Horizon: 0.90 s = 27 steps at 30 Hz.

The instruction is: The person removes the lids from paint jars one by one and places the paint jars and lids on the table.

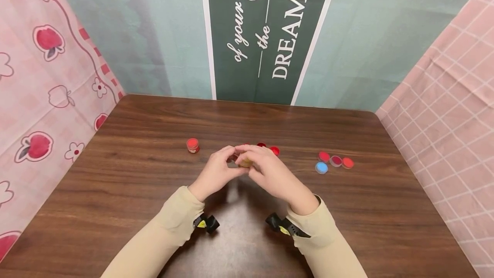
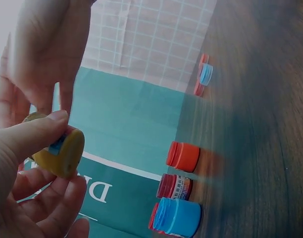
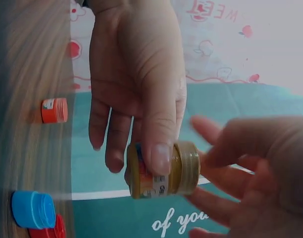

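Observation:
A small mustard-yellow paint jar (image 3: 164, 171) with a printed label is held up between both hands, tilted above the tabletop. My left hand (image 1: 216, 168) pinches its body, the thumb (image 3: 160, 158) across the label and the fingers behind. At the ridged clear lid (image 3: 190, 167) end, my right hand (image 1: 270, 170) has its bent fingers around the rim; some of them are blurred. From the left wrist side, the jar's round yellow base (image 2: 72, 153) shows below the left thumb, and the right hand (image 2: 47, 54) reaches in opposite. In the head view, hands mostly hide the jar.
Beyond the hands stand a blue jar (image 2: 183, 218), a dark red jar (image 2: 176, 186) and an orange-red jar (image 2: 183, 156), threaded necks showing. A lidded red jar (image 1: 193, 146) stands left. Several lids lie right, including a blue lid (image 1: 321, 167) and a dark red lid (image 1: 336, 161).

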Each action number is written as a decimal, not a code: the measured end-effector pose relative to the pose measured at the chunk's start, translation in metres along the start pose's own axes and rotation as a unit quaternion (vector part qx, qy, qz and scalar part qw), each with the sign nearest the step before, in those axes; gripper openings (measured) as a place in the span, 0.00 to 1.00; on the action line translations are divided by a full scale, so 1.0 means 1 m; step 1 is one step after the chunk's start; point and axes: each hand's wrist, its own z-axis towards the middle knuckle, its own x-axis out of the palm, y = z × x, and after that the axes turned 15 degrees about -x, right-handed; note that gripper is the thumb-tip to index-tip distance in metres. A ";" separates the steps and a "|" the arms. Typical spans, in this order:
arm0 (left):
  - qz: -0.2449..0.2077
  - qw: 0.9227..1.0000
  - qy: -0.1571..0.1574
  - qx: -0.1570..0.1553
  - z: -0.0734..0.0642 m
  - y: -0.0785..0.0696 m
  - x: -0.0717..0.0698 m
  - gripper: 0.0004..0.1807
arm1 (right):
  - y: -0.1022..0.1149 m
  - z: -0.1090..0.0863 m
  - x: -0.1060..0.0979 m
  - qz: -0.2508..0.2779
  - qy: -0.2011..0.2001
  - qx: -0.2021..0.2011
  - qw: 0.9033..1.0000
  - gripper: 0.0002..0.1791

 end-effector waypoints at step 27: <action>-0.009 1.000 0.007 0.000 -0.001 0.000 0.001 0.16 | 0.003 0.001 0.002 -0.055 -0.032 0.110 0.992 0.14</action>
